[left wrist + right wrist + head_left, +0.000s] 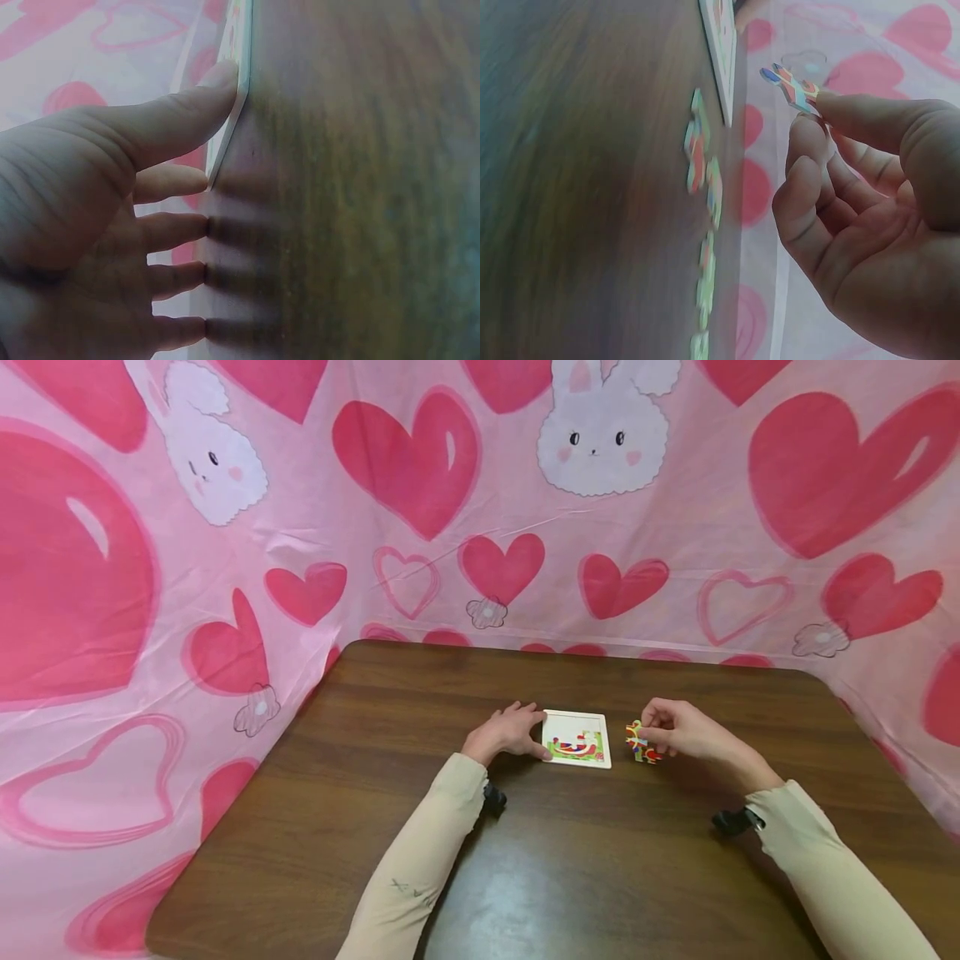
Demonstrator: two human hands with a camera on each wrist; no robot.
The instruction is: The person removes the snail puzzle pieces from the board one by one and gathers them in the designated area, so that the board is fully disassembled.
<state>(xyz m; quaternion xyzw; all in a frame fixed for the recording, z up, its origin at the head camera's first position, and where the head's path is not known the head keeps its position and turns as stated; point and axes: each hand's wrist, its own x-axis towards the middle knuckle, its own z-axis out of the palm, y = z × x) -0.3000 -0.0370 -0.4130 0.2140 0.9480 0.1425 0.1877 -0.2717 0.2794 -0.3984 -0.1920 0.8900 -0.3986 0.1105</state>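
Observation:
A white-rimmed jigsaw puzzle tray point(607, 753) lies flat on the wooden table, with colourful pieces fitted along its lower part and bare white above them. My left hand point(513, 731) rests at the tray's left side, fingers spread and straight; its thumb point(180, 120) touches the rim and the index fingertip meets a corner. To the right of the tray, my right hand point(690, 737) pinches a small multicoloured puzzle piece point(793, 90) between thumb and index finger, raised above the table. Several loose puzzle pieces point(697, 161) lie on the table beneath that hand.
The brown wooden table point(570, 860) has rounded far corners. Behind it and along its sides hangs a pink cloth point(420, 527) printed with hearts and rabbits. Both forearms wear light sleeves point(420, 852) with a dark strap point(738, 821) near each wrist.

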